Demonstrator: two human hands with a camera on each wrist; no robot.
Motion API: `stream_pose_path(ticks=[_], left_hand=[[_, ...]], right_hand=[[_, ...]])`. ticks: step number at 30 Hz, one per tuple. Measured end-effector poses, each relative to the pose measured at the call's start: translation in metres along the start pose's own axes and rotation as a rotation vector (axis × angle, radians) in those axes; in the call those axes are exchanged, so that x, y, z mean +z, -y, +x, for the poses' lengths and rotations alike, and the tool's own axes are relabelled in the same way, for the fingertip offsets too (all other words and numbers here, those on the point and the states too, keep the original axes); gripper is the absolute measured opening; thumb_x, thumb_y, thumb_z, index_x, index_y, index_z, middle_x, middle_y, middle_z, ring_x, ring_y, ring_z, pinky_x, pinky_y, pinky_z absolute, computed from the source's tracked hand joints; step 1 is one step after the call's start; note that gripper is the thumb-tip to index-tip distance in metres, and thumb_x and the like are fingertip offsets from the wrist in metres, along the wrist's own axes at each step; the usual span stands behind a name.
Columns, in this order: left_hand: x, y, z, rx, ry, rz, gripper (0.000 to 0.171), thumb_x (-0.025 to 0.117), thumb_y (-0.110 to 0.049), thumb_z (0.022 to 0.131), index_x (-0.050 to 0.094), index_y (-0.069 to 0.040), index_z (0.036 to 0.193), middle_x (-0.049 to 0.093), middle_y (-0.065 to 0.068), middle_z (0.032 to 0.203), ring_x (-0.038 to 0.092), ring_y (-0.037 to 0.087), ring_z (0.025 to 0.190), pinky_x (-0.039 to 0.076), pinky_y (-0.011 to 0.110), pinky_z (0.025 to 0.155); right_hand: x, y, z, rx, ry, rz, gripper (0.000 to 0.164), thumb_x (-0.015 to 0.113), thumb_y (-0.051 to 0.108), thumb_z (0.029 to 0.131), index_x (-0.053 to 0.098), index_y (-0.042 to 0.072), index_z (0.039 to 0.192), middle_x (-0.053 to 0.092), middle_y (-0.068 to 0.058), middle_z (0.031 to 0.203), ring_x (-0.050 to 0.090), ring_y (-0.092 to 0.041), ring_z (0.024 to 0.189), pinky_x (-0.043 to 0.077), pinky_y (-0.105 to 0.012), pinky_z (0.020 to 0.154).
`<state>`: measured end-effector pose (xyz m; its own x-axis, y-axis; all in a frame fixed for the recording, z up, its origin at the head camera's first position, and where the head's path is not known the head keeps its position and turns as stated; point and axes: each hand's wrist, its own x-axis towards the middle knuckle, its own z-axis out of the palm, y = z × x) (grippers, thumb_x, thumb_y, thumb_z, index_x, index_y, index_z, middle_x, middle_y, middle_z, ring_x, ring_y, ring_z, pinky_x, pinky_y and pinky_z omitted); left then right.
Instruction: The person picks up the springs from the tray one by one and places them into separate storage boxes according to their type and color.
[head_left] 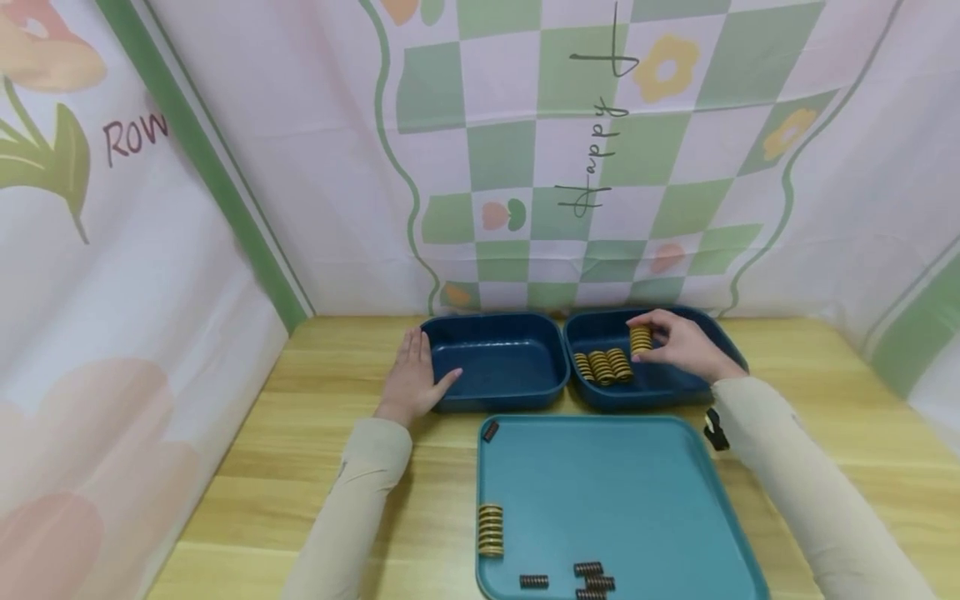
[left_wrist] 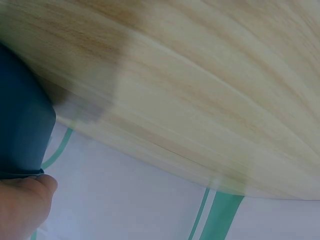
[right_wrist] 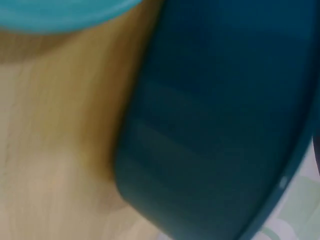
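My right hand [head_left: 678, 343] pinches a yellow coil spring [head_left: 641, 340] between thumb and fingers, upright over the right dark blue bin [head_left: 667, 393]. Several more yellow springs [head_left: 603, 367] lie side by side in that bin's left part. The right wrist view shows only the outer wall of a dark blue bin [right_wrist: 210, 125]; hand and spring are out of it. My left hand [head_left: 408, 387] rests with straight fingers on the left rim of the other blue bin [head_left: 495, 371], thumb spread over its inside. Nothing lies in this left bin.
A teal tray [head_left: 600, 492] sits in front of the bins. Along its left side are a yellow spring [head_left: 491, 531] and a small dark spring [head_left: 491, 431]. Several dark springs [head_left: 588, 570] lie near its front edge. A printed curtain [head_left: 345, 208] hangs behind the table.
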<state>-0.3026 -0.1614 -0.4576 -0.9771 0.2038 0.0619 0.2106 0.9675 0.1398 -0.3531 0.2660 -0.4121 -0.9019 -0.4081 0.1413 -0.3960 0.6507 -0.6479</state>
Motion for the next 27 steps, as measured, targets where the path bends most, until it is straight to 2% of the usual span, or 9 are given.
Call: stream_pose_path(ticks=[4, 8, 13, 19, 27], left_hand=[[0.001, 0.0, 0.001, 0.002, -0.014, 0.006, 0.092, 0.028, -0.063, 0.096, 0.012, 0.012, 0.147, 0.007, 0.027, 0.154, 0.006, 0.037, 0.144, 0.006, 0.039, 0.117], [0.001, 0.0, 0.001, -0.001, -0.014, 0.003, 0.092, 0.028, -0.063, 0.096, 0.011, 0.011, 0.147, 0.007, 0.026, 0.155, 0.005, 0.036, 0.144, 0.006, 0.039, 0.117], [0.0, 0.0, 0.001, -0.007, 0.003, -0.005, 0.092, 0.027, -0.064, 0.096, 0.009, 0.011, 0.147, 0.005, 0.026, 0.155, 0.002, 0.035, 0.144, 0.006, 0.039, 0.117], [-0.001, -0.001, 0.0, -0.007, 0.013, -0.005, 0.092, 0.028, -0.063, 0.096, 0.009, 0.011, 0.147, 0.005, 0.026, 0.155, 0.0, 0.034, 0.144, 0.005, 0.038, 0.117], [-0.002, -0.001, 0.0, -0.011, 0.027, 0.003, 0.092, 0.027, -0.063, 0.096, 0.008, 0.01, 0.148, 0.003, 0.025, 0.155, -0.001, 0.034, 0.144, 0.004, 0.037, 0.117]], right_hand=[[0.003, -0.009, 0.003, -0.007, 0.04, -0.089, 0.05, 0.078, 0.008, 0.078, 0.059, -0.003, 0.123, 0.057, -0.019, 0.119, 0.053, -0.031, 0.099, 0.046, -0.044, 0.084], [0.006, -0.014, 0.007, -0.04, 0.092, -0.152, 0.05, 0.079, 0.005, 0.076, 0.059, -0.005, 0.121, 0.058, -0.022, 0.118, 0.055, -0.036, 0.104, 0.046, -0.051, 0.086], [0.009, -0.019, 0.011, -0.077, 0.157, -0.213, 0.049, 0.079, 0.004, 0.074, 0.061, -0.004, 0.119, 0.058, -0.025, 0.119, 0.056, -0.04, 0.105, 0.047, -0.052, 0.084], [0.016, -0.022, 0.013, -0.103, 0.181, -0.256, 0.047, 0.079, 0.001, 0.072, 0.063, -0.002, 0.116, 0.06, -0.023, 0.116, 0.057, -0.039, 0.102, 0.048, -0.052, 0.083], [0.021, -0.023, 0.017, -0.098, 0.205, -0.277, 0.048, 0.08, -0.001, 0.07, 0.063, -0.004, 0.115, 0.061, -0.023, 0.114, 0.057, -0.041, 0.103, 0.047, -0.054, 0.086]])
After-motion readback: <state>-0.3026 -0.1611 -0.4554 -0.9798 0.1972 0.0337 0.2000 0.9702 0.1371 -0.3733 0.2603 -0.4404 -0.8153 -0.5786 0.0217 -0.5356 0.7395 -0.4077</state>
